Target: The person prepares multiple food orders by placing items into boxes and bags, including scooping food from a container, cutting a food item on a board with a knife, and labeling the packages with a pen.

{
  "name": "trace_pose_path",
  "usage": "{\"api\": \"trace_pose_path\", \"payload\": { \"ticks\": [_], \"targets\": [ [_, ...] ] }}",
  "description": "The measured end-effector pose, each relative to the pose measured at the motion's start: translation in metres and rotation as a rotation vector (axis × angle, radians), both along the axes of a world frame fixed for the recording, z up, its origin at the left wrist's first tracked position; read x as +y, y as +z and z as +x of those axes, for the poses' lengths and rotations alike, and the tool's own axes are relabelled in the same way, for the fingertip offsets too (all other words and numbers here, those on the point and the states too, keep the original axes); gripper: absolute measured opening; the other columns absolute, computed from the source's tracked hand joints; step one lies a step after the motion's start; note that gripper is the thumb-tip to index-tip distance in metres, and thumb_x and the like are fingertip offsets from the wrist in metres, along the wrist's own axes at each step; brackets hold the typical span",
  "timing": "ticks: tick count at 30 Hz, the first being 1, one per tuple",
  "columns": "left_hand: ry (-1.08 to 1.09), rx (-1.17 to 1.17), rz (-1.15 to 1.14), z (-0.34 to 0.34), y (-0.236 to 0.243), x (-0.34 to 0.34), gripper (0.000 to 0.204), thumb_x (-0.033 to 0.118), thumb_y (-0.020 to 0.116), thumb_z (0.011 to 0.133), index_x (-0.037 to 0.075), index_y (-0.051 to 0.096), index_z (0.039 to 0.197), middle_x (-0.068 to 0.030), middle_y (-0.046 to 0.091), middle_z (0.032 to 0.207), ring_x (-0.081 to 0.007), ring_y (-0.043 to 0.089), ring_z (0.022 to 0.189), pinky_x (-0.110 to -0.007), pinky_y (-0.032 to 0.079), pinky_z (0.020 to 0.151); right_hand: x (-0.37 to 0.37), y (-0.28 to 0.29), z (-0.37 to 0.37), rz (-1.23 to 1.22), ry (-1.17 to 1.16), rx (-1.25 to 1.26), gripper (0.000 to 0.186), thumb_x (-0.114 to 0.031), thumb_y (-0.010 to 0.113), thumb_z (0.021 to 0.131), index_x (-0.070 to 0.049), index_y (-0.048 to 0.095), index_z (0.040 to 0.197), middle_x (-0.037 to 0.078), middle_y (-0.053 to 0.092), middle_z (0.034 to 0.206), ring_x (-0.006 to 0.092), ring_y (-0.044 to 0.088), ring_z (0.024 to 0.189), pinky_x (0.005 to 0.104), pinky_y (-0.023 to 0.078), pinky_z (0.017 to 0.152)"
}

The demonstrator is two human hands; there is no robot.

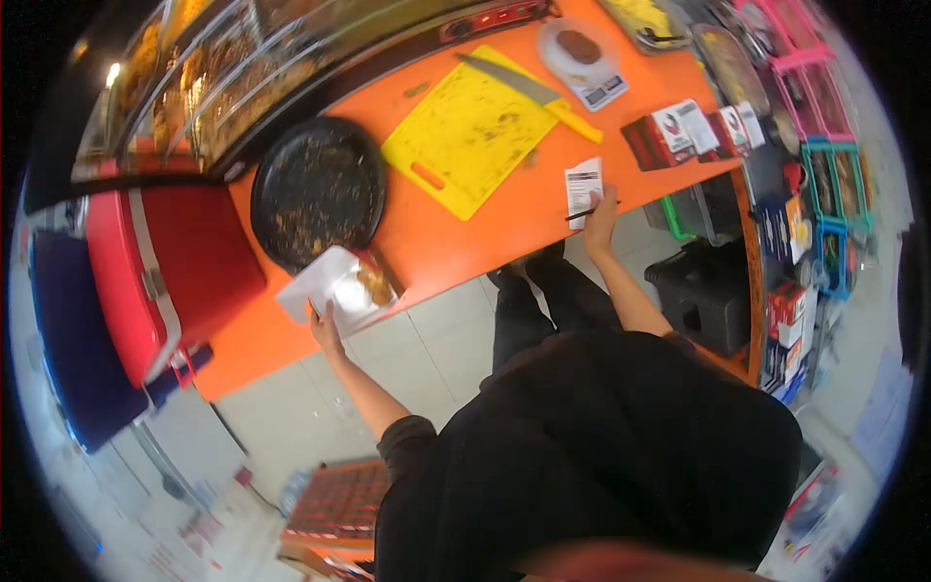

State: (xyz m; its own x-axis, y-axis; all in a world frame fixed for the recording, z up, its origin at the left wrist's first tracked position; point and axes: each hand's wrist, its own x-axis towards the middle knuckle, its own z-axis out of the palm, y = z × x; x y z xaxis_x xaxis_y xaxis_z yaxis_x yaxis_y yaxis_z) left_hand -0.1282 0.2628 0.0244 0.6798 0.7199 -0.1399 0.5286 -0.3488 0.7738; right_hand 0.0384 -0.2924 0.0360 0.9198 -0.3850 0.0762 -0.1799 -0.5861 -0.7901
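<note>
My left hand (328, 335) is closed on the raised white lid of a small takeaway box (378, 308) at the table's near edge. Golden-brown food (371, 281) shows inside the box. Further right, my right hand (602, 221) is closed around a thin dark pen (580, 214), which lies across a white printed slip (584, 179). The slip rests on the orange table (436, 254), partly under my fingers. Beyond the box is a round black pan (320, 189) with crumbs in it.
A long knife (524, 85) with a yellow handle lies across a stained yellow cutting board (470, 136). Behind stands a small white scale (592, 73). Red-and-white boxes (674, 131) sit at the right, a red cooler box (184, 257) at the left, and a lit display case (223, 78) at the back.
</note>
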Motion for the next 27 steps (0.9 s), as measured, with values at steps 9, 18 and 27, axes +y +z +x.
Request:
{"api": "trace_pose_path", "payload": {
  "ticks": [9,18,27],
  "targets": [
    [-0.103,0.124,0.467,-0.009,-0.008,-0.030,0.046,0.029,0.047,0.096,-0.006,0.049,0.125,-0.0303,0.054,0.121,-0.0461,0.054,0.107,-0.046,0.043,0.091,-0.019,0.023,0.032,-1.141,0.154,0.755,0.073,-0.016,0.050,0.088,-0.026,0.012,0.149,0.023,0.005,0.153,0.0473,0.032,0.130,0.0515,0.041,0.081],
    [-0.103,-0.151,0.329,0.039,0.049,-0.273,0.033,0.020,0.053,0.093,-0.012,0.060,0.096,-0.0249,0.065,0.082,-0.0365,0.060,0.070,-0.044,0.046,0.065,-0.052,-0.036,0.078,-1.370,0.401,0.317,0.072,-0.015,0.051,0.084,-0.015,0.018,0.148,0.014,0.031,0.138,0.0326,0.054,0.097,0.0434,0.044,0.080],
    [0.026,0.107,0.066,0.070,-0.060,-0.400,0.036,0.022,0.053,0.094,-0.009,0.059,0.111,-0.0258,0.064,0.102,-0.0337,0.063,0.095,-0.040,0.047,0.083,-0.171,0.110,0.137,-0.029,0.986,-0.041,0.031,-0.010,0.054,0.082,0.001,0.056,0.111,0.021,0.053,0.104,0.0335,0.054,0.099,0.0397,0.050,0.077]
  ]
}}
